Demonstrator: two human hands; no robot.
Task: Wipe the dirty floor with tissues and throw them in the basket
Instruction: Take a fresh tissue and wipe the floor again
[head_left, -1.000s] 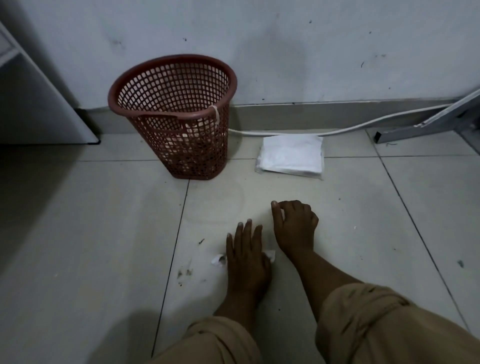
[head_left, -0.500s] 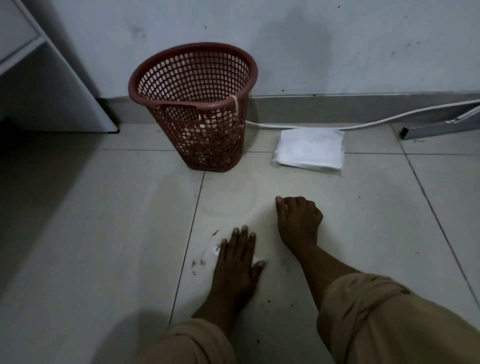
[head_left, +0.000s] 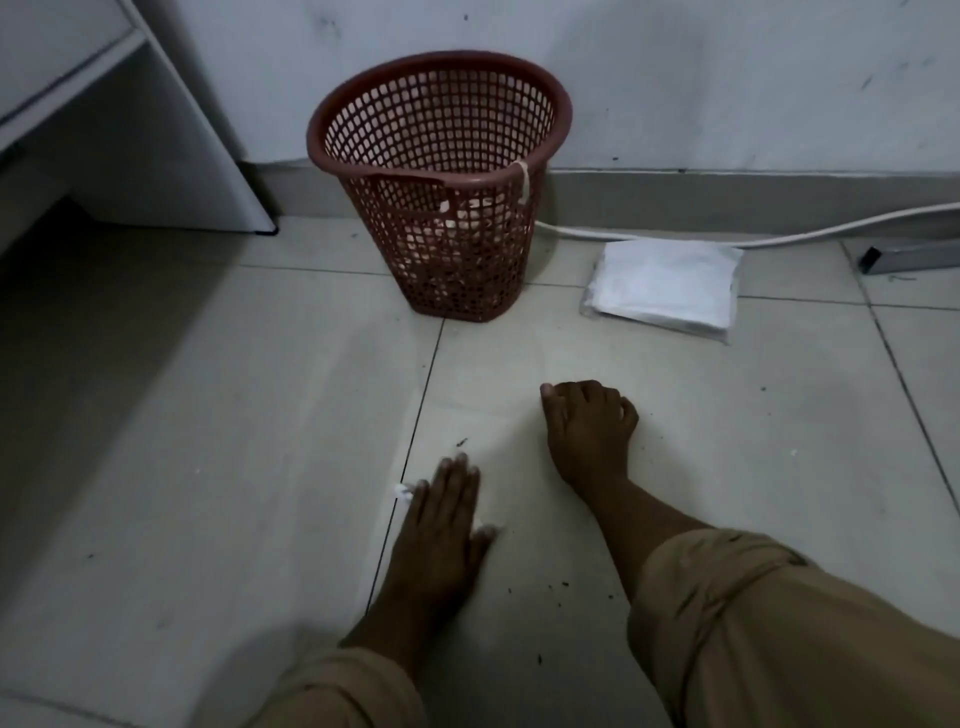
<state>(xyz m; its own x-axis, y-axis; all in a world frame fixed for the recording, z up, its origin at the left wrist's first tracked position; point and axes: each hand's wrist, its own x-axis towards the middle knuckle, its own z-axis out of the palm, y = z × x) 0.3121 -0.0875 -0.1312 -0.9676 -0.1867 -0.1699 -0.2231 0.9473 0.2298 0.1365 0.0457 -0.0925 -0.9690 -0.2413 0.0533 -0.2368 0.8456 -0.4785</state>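
A tissue (head_left: 402, 491) was pressed flat under the spread left hand (head_left: 441, 525) mid-wipe; the right hand (head_left: 589, 431) was curled, empty; gathering remaining specks (head_left: 558, 587) seemed due next

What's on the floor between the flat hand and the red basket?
Head view: mostly bare tile between left hand and basket, crossed by a grout line, with one dark crumb.

No writing, label, brand or number can be read anywhere. The basket (head_left: 441, 187) bears none. The pack of tissues (head_left: 667, 283) looks plain white.
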